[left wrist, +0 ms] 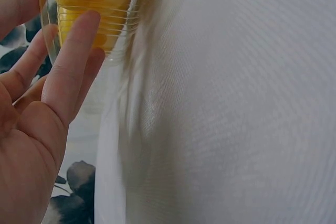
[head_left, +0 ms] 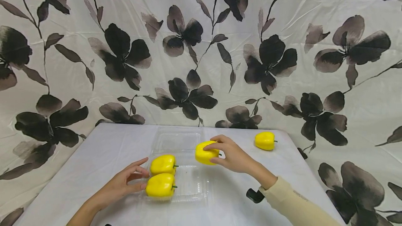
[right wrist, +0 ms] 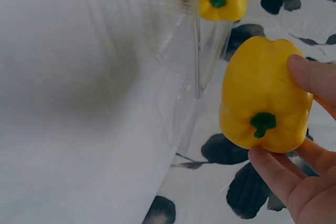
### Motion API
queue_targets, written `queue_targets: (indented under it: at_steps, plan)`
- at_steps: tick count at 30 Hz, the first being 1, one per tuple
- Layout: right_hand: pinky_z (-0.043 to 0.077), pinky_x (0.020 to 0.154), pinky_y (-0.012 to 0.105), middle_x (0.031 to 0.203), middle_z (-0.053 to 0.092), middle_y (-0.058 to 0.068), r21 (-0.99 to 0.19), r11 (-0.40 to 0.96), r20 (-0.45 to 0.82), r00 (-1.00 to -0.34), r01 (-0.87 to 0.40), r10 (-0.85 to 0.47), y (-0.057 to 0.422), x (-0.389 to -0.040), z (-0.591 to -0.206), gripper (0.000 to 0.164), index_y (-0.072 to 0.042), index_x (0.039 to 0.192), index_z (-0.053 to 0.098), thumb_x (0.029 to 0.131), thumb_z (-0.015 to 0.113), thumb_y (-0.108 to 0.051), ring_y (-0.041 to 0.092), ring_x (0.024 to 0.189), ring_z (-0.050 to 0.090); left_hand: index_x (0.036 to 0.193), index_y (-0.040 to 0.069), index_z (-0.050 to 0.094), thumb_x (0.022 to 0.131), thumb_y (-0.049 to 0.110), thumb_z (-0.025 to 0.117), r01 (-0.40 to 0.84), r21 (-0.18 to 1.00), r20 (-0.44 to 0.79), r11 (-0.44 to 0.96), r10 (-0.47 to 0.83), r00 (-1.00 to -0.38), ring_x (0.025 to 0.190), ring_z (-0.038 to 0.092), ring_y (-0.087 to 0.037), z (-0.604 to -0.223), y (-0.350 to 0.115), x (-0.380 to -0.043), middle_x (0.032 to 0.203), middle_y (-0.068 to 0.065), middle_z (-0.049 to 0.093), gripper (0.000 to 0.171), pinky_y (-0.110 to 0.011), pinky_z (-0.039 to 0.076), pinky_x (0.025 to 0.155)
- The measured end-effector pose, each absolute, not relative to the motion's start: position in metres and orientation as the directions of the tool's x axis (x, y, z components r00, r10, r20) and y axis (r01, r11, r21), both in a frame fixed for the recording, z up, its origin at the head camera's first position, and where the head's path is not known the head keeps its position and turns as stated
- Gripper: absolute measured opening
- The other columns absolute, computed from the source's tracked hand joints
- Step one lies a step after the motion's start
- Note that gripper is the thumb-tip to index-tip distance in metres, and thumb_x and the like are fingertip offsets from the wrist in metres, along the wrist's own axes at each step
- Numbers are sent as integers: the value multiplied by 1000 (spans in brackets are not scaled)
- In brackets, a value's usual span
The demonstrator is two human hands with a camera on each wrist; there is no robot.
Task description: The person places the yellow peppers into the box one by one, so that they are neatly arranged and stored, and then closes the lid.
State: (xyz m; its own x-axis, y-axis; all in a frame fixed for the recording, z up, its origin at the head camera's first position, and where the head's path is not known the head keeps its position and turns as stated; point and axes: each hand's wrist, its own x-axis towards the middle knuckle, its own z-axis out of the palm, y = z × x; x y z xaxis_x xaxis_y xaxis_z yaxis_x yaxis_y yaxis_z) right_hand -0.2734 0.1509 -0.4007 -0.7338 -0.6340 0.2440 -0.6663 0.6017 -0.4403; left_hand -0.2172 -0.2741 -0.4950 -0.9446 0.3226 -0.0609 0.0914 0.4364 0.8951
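Two peppers [head_left: 162, 165] sit left in the tray [head_left: 190, 187], your unclenched left grip [head_left: 118, 185] likely steadying it. Your right grip [head_left: 233, 154] pinches a third pepper [head_left: 204, 153].

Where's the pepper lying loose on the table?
In the head view, the loose yellow pepper lies near the far right corner of the white table, right of the right hand.

In the tray [head_left: 192, 184], peppers [head_left: 161, 181] block the left; its right is free.

Yellow bell peppers [head_left: 159, 185], green stems [right wrist: 263, 120], white tablecloth [head_left: 106, 152], whitish backdrop [head_left: 226, 79] flowered in black and grey, cream sleeve [head_left: 292, 200]
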Motion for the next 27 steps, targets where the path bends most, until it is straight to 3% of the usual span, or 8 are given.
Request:
queue_targets:
  at_steps: [27]
  plan:
    - [53,105,41,137,61,10,-348,576,145,-650,-739,-746,99,-279,-414,35,-19,129,77,94,84,-18,27,125,56,125,14,67,94,33,83,85,891,-66,446,311,-948,139,54,-41,-494,-273,-218,176,-12,22,40,-63,46,115]
